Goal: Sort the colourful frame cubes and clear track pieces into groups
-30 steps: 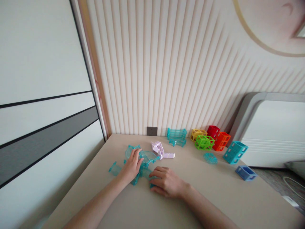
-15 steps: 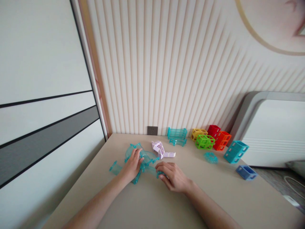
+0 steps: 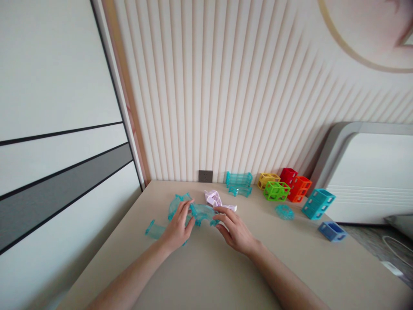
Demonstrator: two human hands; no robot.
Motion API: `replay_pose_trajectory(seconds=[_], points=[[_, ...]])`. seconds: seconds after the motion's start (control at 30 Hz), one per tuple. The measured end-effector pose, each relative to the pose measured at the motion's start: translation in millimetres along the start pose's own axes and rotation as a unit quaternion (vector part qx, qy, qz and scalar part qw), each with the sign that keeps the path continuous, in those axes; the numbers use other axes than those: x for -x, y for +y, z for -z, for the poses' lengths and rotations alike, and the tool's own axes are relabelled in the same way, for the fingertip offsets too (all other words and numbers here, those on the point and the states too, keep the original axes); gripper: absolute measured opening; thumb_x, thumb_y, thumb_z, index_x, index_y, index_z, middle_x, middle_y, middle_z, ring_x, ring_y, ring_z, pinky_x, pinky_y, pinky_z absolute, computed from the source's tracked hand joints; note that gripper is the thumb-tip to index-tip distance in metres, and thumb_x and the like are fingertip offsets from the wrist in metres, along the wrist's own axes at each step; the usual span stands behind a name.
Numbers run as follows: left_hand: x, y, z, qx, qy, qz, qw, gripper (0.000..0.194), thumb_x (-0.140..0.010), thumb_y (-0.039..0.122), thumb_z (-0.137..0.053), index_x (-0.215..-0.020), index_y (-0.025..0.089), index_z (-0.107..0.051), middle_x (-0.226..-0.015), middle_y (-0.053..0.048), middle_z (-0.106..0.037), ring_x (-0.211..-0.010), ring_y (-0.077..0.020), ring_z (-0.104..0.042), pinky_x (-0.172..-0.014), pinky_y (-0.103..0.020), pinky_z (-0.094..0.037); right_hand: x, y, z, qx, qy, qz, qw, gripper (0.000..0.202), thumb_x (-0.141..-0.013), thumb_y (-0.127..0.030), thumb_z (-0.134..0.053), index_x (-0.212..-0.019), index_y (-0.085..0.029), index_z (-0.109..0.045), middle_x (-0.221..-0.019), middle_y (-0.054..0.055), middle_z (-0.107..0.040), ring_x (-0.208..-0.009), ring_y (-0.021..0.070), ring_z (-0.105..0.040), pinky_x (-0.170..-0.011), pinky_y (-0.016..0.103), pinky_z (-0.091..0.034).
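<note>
My left hand (image 3: 178, 227) is closed on the left end of a curved, see-through teal track piece (image 3: 203, 212). My right hand (image 3: 235, 230) pinches the right end of that piece between thumb and fingertips. Around and behind my left hand lie more clear teal pieces (image 3: 174, 206), partly hidden by the fingers. Another teal track piece (image 3: 155, 231) lies flat at the left, beside my left wrist. Just beyond the held piece rests a folded white and lilac toy (image 3: 213, 198), its tail end partly behind my right fingers.
Teal track pieces (image 3: 239, 179) stand by the ribbed wall. To the right are yellow (image 3: 268, 180), green (image 3: 276, 191), red (image 3: 288, 175), orange (image 3: 300, 189), teal (image 3: 318, 203) and blue (image 3: 332, 231) open frame blocks. A round teal lattice piece (image 3: 284, 212) lies before them. A socket (image 3: 205, 176) is on the wall.
The curved teal piece between my hands has turned and now spans them more broadly. My right hand's fingers have moved up slightly and opened out a little. The blocks stay put.
</note>
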State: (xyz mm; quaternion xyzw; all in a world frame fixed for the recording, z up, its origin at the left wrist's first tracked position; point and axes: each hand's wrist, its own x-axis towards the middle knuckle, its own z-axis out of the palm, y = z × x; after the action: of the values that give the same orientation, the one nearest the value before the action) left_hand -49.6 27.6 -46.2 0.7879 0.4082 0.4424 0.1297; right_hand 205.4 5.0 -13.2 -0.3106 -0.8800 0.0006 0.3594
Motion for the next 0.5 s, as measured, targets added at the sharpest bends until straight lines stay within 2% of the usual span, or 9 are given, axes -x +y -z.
replay_pose_trajectory(seconds=[0.33,0.5], points=[[-2.3,3.8,-3.7,0.052,0.033,0.029,0.998,0.042,-0.096,0.030,-0.048,-0.138,0.027,-0.042,-0.127,-0.011,-0.054,-0.108,-0.0216,-0.065,-0.090,-0.041,-0.059,0.5,-0.3,-3.0,0.000,0.016,-0.025,1.000,0.022,-0.097,-0.023,-0.051,-0.119,-0.023,-0.055,-0.128,0.013,-0.060,-0.118,0.0216,-0.060,-0.098,0.037,-0.052],[-2.8,4.5,-5.1,0.061,0.036,0.045,0.996,0.043,-0.096,0.035,-0.050,-0.137,0.028,-0.042,-0.127,-0.009,-0.054,-0.110,-0.0219,-0.064,-0.091,-0.041,-0.059,0.3,0.2,-3.3,-0.021,0.009,-0.034,0.999,0.022,-0.096,-0.023,-0.051,-0.118,-0.023,-0.057,-0.127,0.013,-0.059,-0.119,0.0217,-0.060,-0.099,0.037,-0.052]])
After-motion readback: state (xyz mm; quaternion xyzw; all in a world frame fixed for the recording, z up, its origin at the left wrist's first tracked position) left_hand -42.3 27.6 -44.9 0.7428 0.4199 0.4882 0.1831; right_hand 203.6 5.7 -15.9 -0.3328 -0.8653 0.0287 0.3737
